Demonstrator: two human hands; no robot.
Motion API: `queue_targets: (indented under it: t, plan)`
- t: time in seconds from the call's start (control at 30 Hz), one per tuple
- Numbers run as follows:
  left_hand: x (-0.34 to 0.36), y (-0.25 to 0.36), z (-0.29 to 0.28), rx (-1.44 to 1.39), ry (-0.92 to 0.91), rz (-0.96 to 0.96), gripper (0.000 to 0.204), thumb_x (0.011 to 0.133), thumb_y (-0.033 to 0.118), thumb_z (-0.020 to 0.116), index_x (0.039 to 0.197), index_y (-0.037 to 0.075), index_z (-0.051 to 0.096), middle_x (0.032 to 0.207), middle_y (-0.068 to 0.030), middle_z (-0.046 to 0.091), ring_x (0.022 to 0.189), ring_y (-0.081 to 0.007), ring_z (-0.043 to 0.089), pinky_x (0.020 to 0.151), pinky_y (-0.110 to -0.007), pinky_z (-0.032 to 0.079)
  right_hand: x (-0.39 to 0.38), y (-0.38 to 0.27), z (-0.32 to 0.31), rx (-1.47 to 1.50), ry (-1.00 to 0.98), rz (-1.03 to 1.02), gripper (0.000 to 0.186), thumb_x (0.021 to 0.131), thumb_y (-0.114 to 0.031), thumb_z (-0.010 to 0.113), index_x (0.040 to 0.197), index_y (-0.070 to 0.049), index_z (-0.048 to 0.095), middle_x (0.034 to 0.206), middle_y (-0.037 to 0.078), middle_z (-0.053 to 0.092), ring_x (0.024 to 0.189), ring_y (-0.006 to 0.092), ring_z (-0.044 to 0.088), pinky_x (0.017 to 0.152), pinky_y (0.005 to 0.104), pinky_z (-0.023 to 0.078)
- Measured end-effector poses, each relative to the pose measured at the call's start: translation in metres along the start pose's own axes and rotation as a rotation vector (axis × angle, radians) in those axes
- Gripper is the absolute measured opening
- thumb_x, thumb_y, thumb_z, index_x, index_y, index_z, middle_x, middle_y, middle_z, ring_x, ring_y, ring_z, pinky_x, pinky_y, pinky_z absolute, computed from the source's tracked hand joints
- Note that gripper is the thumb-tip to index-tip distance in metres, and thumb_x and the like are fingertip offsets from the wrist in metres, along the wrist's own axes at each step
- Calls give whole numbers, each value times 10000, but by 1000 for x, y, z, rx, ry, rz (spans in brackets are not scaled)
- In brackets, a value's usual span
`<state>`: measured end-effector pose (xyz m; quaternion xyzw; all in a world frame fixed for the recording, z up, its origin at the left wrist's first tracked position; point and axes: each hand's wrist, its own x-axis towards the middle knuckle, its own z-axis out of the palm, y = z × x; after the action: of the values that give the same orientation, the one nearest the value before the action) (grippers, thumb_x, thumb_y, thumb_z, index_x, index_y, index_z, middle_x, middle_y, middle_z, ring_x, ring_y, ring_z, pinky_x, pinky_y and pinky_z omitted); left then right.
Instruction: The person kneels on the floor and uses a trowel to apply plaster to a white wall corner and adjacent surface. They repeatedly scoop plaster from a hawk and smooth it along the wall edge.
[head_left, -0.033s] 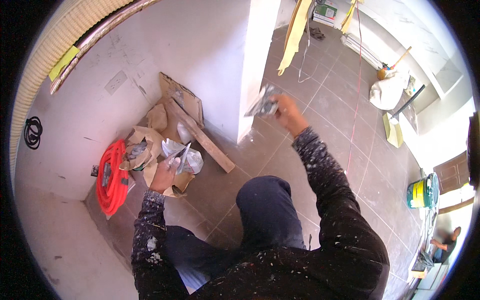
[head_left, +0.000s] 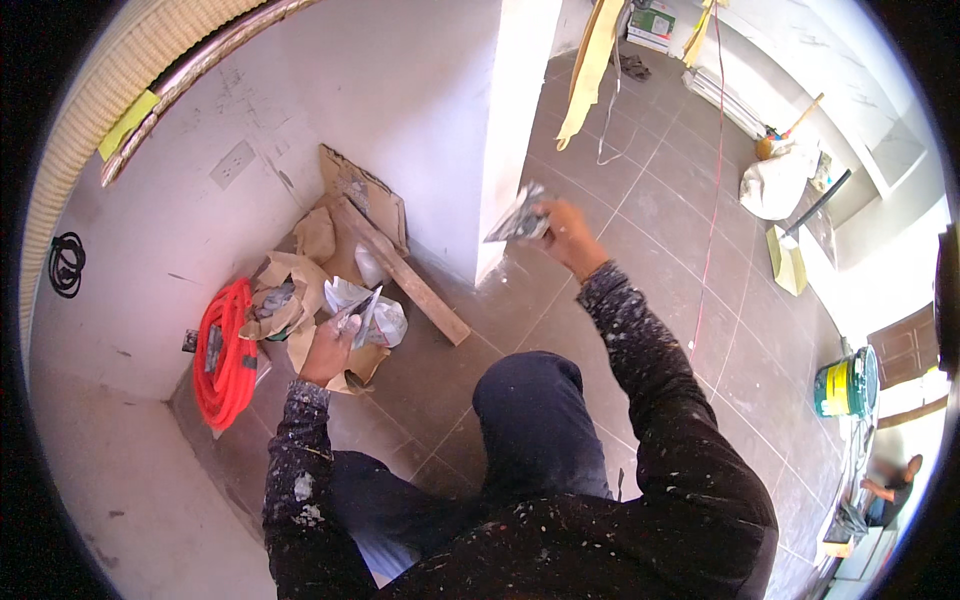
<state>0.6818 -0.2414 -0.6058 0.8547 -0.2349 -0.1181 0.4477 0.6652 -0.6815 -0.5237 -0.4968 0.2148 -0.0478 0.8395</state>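
Observation:
My right hand (head_left: 573, 238) grips a putty-smeared putty knife (head_left: 521, 216), its wide blade at the outer corner of a white wall (head_left: 509, 150). Whether the blade touches the plaster I cannot tell. Lower on the left, my left hand (head_left: 328, 352) is closed round a second flat blade, seemingly another putty knife (head_left: 366, 316), held upright with its handle hidden in the palm. Behind that hand lie a white plastic bag (head_left: 388, 318) and torn brown paper (head_left: 286, 285). Both sleeves are dark and spattered with white.
A wooden plank (head_left: 410, 275) leans across a cardboard sheet (head_left: 375, 195) in the corner. Orange-red hose (head_left: 222, 355) is coiled by the left wall. Yellow strips (head_left: 590, 75) hang beyond the wall corner. A dustpan (head_left: 787, 262), green bucket (head_left: 846, 385) and another person (head_left: 893, 493) are at right.
My right hand and its putty knife have shifted slightly down and left along the wall corner, the blade tilting a little. My left hand looks unmoved.

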Motion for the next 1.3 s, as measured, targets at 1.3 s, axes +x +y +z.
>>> queue_targets:
  t: [1.3]
  plan:
    - [10, 6, 3, -106, -31, 26, 409, 1033, 318, 499, 1246, -16, 601, 1068, -144, 687, 959, -224, 620, 904, -361, 476, -73, -102, 73, -82, -144, -324, 282, 954, -54, 502, 1208, 68, 483, 1159, 198, 628, 1059, 324, 661, 917, 496, 584]
